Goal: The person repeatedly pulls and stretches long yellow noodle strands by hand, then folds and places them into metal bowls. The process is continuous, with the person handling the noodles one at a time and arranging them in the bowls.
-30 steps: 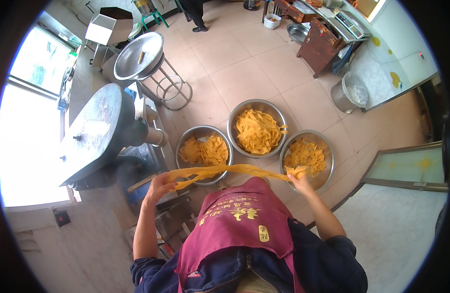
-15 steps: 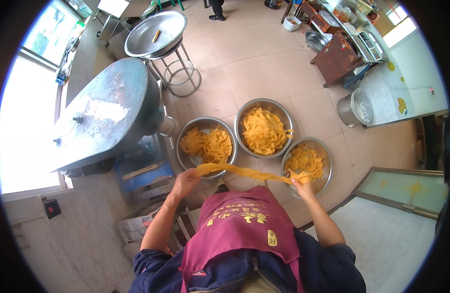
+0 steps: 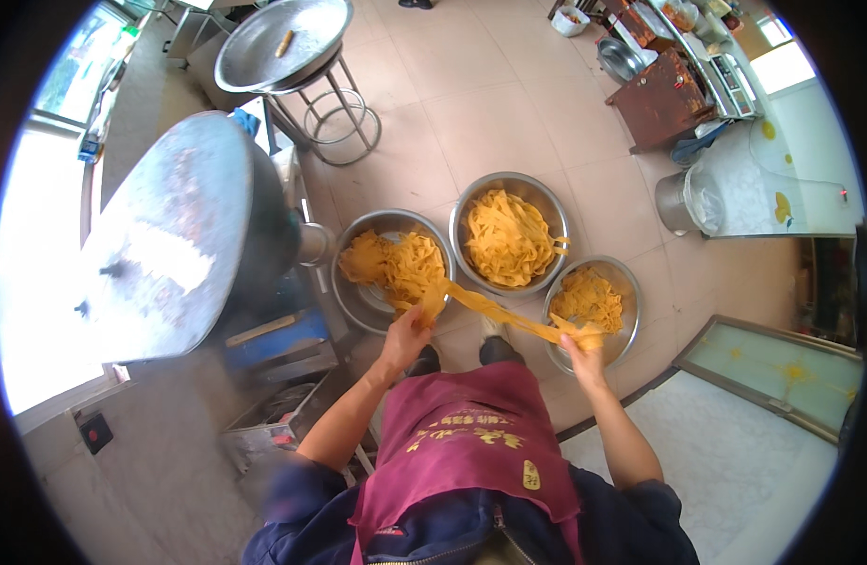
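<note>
A long orange-yellow strip, like a flat noodle sheet (image 3: 495,311), stretches between my two hands in front of me. My left hand (image 3: 407,337) is closed on one end, where a piece folds upward beside the left basin. Bunched around the other end, my right hand (image 3: 581,350) is closed at the near edge of the right basin. Three metal basins stand on the floor: the left basin (image 3: 358,309) and the middle basin (image 3: 558,209) hold heaps of similar strips, and the smaller right basin (image 3: 631,325) holds shorter, crumpled pieces.
A large dark metal machine or lid (image 3: 170,226) stands at my left. Beyond it, a wide metal bowl (image 3: 306,42) rests on a round stand. A bin (image 3: 676,202) and a brown wooden cabinet (image 3: 664,99) are at the right. A framed glass panel (image 3: 772,367) lies near right.
My left hand has moved right and nearer my right hand, so the strip's left end now folds and hangs slacker. My right hand stays almost in place. The view has shifted slightly.
</note>
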Demonstrator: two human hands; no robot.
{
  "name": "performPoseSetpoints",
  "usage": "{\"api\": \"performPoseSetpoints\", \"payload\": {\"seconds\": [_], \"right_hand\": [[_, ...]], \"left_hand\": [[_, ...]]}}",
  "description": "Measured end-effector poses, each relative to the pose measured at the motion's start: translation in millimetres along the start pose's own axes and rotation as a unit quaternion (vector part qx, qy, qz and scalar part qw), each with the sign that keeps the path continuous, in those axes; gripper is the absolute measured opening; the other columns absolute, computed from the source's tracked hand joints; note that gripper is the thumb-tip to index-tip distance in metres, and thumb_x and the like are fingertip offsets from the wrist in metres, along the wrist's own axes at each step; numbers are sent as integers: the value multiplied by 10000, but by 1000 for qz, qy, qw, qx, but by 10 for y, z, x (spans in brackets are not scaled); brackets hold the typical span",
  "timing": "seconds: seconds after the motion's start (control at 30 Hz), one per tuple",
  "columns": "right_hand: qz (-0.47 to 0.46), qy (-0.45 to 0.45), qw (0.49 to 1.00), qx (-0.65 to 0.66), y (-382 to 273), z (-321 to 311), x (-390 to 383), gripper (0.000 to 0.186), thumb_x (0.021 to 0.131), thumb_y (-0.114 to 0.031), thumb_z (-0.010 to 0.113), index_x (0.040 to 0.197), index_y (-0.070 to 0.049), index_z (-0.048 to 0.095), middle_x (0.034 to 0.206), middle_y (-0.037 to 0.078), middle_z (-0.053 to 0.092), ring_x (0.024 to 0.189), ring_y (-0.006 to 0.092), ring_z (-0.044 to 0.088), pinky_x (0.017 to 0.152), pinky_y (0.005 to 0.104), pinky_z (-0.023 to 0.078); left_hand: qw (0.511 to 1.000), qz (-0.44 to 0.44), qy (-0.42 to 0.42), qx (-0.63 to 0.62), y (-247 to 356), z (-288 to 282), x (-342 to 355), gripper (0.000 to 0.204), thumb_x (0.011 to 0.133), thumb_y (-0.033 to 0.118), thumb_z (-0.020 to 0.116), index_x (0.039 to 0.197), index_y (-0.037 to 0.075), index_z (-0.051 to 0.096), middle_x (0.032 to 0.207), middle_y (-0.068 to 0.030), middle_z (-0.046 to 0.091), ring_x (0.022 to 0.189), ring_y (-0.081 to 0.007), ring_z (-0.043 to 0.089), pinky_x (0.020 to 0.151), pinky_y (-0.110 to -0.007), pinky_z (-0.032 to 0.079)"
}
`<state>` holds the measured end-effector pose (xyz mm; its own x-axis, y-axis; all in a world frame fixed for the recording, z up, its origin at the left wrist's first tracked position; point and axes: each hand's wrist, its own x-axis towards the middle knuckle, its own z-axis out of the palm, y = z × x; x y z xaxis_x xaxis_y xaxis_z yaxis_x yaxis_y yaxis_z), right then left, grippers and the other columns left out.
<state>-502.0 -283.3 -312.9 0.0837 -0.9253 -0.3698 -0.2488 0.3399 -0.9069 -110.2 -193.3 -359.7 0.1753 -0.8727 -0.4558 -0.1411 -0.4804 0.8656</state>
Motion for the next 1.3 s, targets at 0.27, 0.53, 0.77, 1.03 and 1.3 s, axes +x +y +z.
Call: {"api": "performPoseSetpoints", "payload": {"seconds": [0.27,0.53,0.77,1.03,1.3], "right_hand": [[5,-119,991,-57,811,275,1315,158,955,-113,744,1017,12,670,918,30,683,849,126,633,748,301,507],[35,-232,972,16,749,675,2204,204,975,-54,695,1154,43,674,1059,72,716,962,137,672,831,299,534],[41,-384,917,99,163,1025,2094,238,997,-93,661,1215,1,664,1222,95,661,1122,187,622,975,340,496],[12,-304,951,58,865,2196,2076,168,928,-110,753,1050,-14,689,1040,97,684,940,255,668,822,365,509],[45,-266,963,13,3476,2683,3190,246,972,-95,700,1189,20,701,1043,49,723,985,155,670,880,309,528]], "left_hand": [[980,-49,115,158,-908,511,733,359,883,77,657,1237,20,636,1087,-217,702,1017,-354,688,894,-382,531],[962,-88,257,12,-1401,620,1198,351,890,-29,646,1241,-14,643,1106,-117,689,1033,-220,657,941,-321,494],[929,-67,345,-117,-642,531,892,318,956,-68,630,1267,-3,618,1193,-42,648,1103,-138,599,1003,-287,446],[914,-98,322,-226,-1470,835,1358,444,978,-15,638,1405,6,518,1240,-66,639,1146,-146,619,1015,-304,472],[955,-132,267,-1,-3768,1201,2890,474,936,37,670,1388,-31,542,1259,-163,674,1172,-252,650,1019,-349,491]]}}
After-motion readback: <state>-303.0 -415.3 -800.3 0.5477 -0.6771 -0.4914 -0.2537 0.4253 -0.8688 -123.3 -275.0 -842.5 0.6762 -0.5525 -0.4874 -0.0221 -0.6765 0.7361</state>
